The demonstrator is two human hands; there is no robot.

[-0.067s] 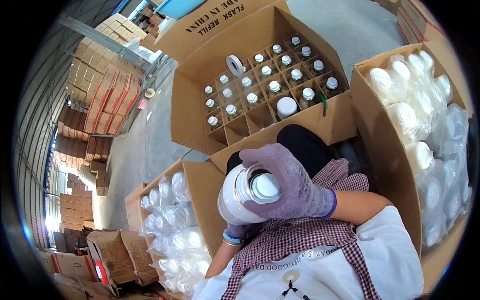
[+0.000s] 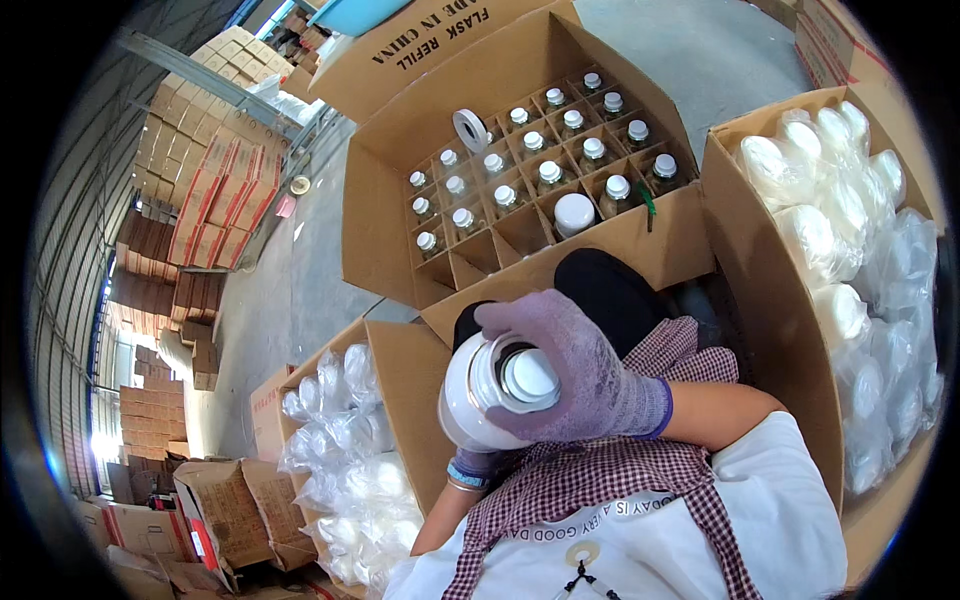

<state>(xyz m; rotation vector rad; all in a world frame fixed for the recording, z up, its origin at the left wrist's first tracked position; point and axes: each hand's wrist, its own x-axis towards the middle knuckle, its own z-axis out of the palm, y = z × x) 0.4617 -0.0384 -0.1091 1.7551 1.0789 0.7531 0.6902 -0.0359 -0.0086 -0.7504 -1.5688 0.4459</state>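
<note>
A white vacuum flask [image 2: 468,403] is tilted over my lap, its mouth facing up toward me. Inside its mouth sits a white stopper [image 2: 530,377] with a dark ring around it. My right hand [image 2: 575,365], in a purple-grey knit glove, is curled round the flask's upper rim, with thumb and fingers on opposite sides. My left hand [image 2: 474,462] is gloved too and lies beneath the flask's body; its fingers are hidden. Beyond my knees an open carton [image 2: 560,277] with cardboard dividers holds several glass refills [image 2: 549,177] with white caps.
A white round-topped piece [image 2: 574,214] and a roll of tape [image 2: 470,130] rest in the carton. Cartons of plastic-wrapped white parts stand at my left [image 2: 350,440] and right [image 2: 840,230]. A green strip [image 2: 648,208] hangs at the carton's near wall. Stacked boxes [image 2: 225,200] line the far left.
My right hand's fingertips have shifted slightly toward the left and nearer me at the rim. The flask has moved very little.
</note>
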